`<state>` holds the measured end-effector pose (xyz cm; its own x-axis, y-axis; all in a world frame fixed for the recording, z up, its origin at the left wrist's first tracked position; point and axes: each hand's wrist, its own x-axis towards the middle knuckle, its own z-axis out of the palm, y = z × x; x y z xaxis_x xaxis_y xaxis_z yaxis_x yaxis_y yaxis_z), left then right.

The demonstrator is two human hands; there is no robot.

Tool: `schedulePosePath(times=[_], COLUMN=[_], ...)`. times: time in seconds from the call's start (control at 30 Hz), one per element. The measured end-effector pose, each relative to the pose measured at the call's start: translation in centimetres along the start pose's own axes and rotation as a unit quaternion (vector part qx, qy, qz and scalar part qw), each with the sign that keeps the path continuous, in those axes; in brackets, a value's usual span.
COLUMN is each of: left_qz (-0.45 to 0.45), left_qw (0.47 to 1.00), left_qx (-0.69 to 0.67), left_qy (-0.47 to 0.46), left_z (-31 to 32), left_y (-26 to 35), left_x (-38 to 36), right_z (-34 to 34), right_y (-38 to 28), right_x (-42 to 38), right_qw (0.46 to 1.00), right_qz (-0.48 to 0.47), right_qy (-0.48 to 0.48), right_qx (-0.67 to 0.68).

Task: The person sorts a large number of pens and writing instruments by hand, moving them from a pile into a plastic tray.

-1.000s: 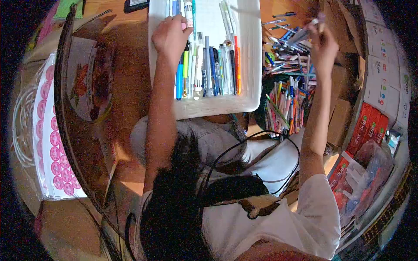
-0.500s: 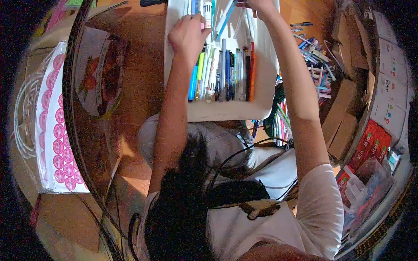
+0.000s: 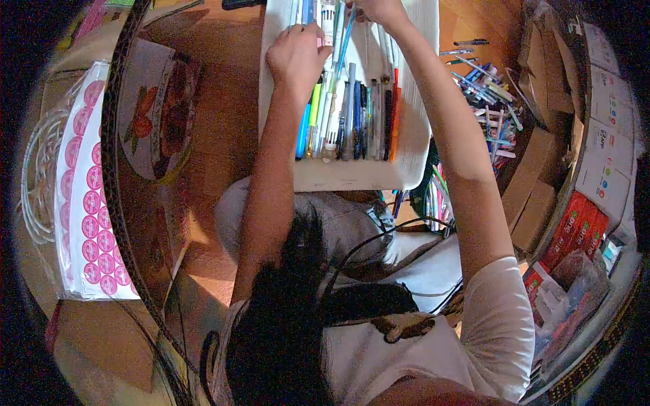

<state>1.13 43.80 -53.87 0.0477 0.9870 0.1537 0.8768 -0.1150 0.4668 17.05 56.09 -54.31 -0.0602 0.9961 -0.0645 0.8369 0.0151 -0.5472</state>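
Observation:
My left hand (image 3: 298, 55) rests on the upper row of pens at the left side of a white surface, fingers stretched over them and thumb apart. Beside its thumb lies a white multicolour pen (image 3: 328, 17). At the top edge my right hand (image 3: 380, 11) is closed, its fingertips at the upper end of a slanted light-blue pen (image 3: 347, 39); the image edge cuts off part of this hand. Below both hands, a row of pens and markers lies side by side, among them a blue marker (image 3: 302, 132), a yellow-green marker (image 3: 315, 105) and an orange pen (image 3: 395, 122).
The white surface (image 3: 359, 177) stands before my knees. A heap of loose pens (image 3: 487, 88) covers the floor to the right, near cardboard (image 3: 531, 196) and red boxes (image 3: 575, 227). On the left is a sheet of round pink stickers (image 3: 91, 223). A black cable (image 3: 379, 237) crosses my lap.
My right hand has moved left and slightly down, and the light-blue pen by it has shifted and stands steeper. The left hand stays nearly in place. The view has shifted slightly.

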Motion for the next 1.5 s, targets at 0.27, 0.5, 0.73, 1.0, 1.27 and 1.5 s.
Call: schedulePosePath(times=[0.27, 0.5, 0.73, 1.0, 1.27, 1.5], left_qz=[-0.007, -0.005, 0.0, 0.002, 0.008, 0.012], left_qw=[1.0, 1.0, 1.0, 1.0, 1.0, 0.999], left_qx=[-0.008, -0.005, -0.004, -0.007, -0.012, -0.016], left_qy=[-0.003, 0.004, 0.011, 0.02, 0.02, 0.029], left_z=[-0.3, -0.2, -0.4, -0.2, -0.2, -0.2], left_y=[0.1, 0.2, 0.3, 0.2, 0.2, 0.0], left_x=[0.0, -0.1, -0.1, -0.1, -0.2, -0.3], right_z=[-0.7, -0.7, 1.5, 1.5, 1.1, -0.2], right_y=[0.4, 1.5, 2.3, 1.7, -0.4, 1.4], right_x=[-1.1, -3.2, -3.8, -3.6, -4.5, -3.9], right_qw=[1.0, 0.999, 0.999, 0.993, 0.991, 0.997], right_qz=[-0.019, -0.007, -0.025, 0.041, 0.038, 0.011], right_qy=[0.017, 0.035, -0.03, -0.092, -0.049, -0.043], right_qx=[-0.012, -0.031, -0.035, -0.062, -0.123, -0.062])
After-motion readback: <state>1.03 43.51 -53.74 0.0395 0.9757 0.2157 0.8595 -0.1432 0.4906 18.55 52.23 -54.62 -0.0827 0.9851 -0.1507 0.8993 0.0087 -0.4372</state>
